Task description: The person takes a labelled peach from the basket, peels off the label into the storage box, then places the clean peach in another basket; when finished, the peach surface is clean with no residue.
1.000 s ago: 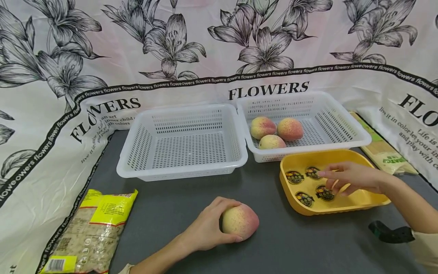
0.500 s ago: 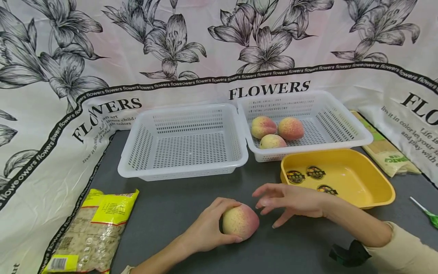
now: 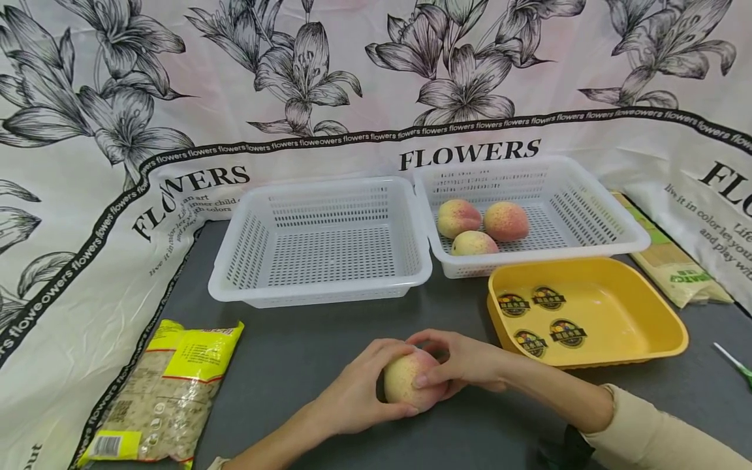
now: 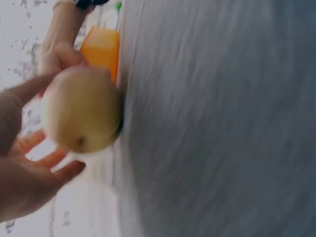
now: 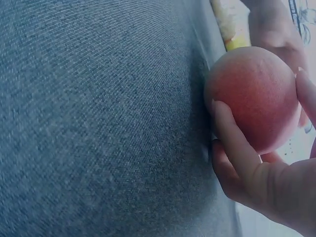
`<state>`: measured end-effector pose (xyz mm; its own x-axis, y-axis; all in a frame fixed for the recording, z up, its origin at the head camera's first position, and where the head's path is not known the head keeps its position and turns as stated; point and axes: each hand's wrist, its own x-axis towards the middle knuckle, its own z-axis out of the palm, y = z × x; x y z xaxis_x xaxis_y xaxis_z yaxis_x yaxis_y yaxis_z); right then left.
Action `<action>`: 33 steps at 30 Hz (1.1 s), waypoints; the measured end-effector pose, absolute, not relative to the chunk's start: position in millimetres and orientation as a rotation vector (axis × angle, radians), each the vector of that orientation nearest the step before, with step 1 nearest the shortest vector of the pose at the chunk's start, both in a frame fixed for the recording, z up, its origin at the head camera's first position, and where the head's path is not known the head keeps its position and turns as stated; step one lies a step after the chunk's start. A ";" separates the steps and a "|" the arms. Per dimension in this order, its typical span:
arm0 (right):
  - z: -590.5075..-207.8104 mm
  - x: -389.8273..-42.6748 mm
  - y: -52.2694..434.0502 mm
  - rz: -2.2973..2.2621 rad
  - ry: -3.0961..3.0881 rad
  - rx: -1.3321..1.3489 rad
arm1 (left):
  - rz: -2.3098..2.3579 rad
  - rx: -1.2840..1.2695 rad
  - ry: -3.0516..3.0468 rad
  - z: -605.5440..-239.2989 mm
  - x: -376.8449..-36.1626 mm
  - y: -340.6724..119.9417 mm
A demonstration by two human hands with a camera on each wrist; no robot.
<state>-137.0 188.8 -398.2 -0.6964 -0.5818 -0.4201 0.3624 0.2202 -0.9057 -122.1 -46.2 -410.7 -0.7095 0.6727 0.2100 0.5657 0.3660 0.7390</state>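
A yellow-and-pink peach rests on the grey tabletop, held from both sides. My left hand cups its left side, thumb along the near edge and fingers behind. From the right, my right hand grips its pink end, the thumb lying across the front. In the left wrist view the pale end of the peach shows a small dark stem hollow. Seen from the right wrist, the right fingers lie against the red end of the fruit.
An unfilled white basket stands behind; another white basket beside it holds three peaches. At right is a yellow tray with several black stickers. Bagged goods lie left and far right, near a green-and-white utensil.
My right hand has come left from over the yellow tray to the peach and now grips it. My left hand has kept its hold, and the peach has hardly moved.
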 end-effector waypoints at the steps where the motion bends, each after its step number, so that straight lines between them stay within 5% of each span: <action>1: -398.2 -136.9 188.4 -1.584 1.737 -0.210 | 1.285 1.135 2.488 -407.3 -124.1 -49.3; 9: -397.2 -136.2 187.9 -1.586 1.735 -0.222 | 1.792 1.060 2.574 -364.5 -154.2 -91.3; 16: -400.5 -135.8 188.5 -1.576 1.748 -0.218 | 2.095 0.595 2.836 -330.7 -175.0 -142.5; 25: -404.6 -134.5 189.9 -1.598 1.739 -0.226 | 2.083 -0.366 2.755 -354.5 -207.2 -194.5; 33: -410.5 -132.9 192.2 -1.633 1.736 -0.254 | 2.067 -0.468 2.472 -371.4 -213.1 -209.5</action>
